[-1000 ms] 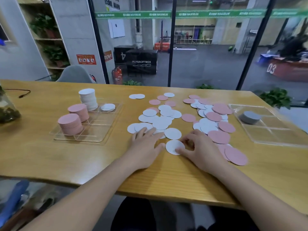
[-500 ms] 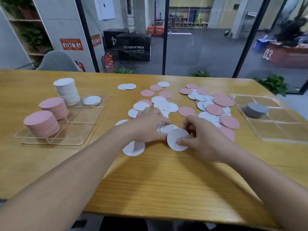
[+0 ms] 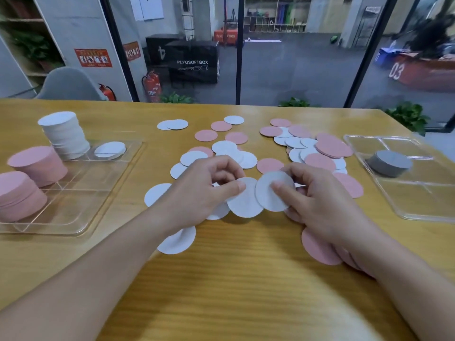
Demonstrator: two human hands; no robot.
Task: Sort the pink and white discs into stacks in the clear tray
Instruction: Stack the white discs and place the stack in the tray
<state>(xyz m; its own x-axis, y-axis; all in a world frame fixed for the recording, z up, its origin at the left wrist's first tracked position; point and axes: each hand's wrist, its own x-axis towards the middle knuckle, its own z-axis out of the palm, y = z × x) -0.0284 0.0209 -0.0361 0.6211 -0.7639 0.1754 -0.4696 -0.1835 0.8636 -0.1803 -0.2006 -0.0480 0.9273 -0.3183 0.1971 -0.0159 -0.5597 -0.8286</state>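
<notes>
My left hand (image 3: 197, 193) pinches a white disc (image 3: 245, 200) lifted just above the table. My right hand (image 3: 320, 203) pinches another white disc (image 3: 268, 193), whose edge overlaps the first. Loose pink discs (image 3: 320, 161) and white discs (image 3: 231, 153) lie scattered on the table behind my hands. A pink disc (image 3: 317, 247) lies under my right wrist. At the left, the clear tray (image 3: 81, 193) holds two pink stacks (image 3: 37, 166), a tall white stack (image 3: 65, 134) and a low white pile (image 3: 110, 150).
A second clear tray (image 3: 413, 193) at the right holds a grey stack (image 3: 389, 163). A white disc (image 3: 177, 239) lies under my left forearm. The wooden table (image 3: 234, 279) ends at a glass wall behind. A grey chair (image 3: 69, 84) stands at the far left.
Both hands have lifted off the table, each with a white disc. The two discs have come together at the middle. The view has tilted and moved closer.
</notes>
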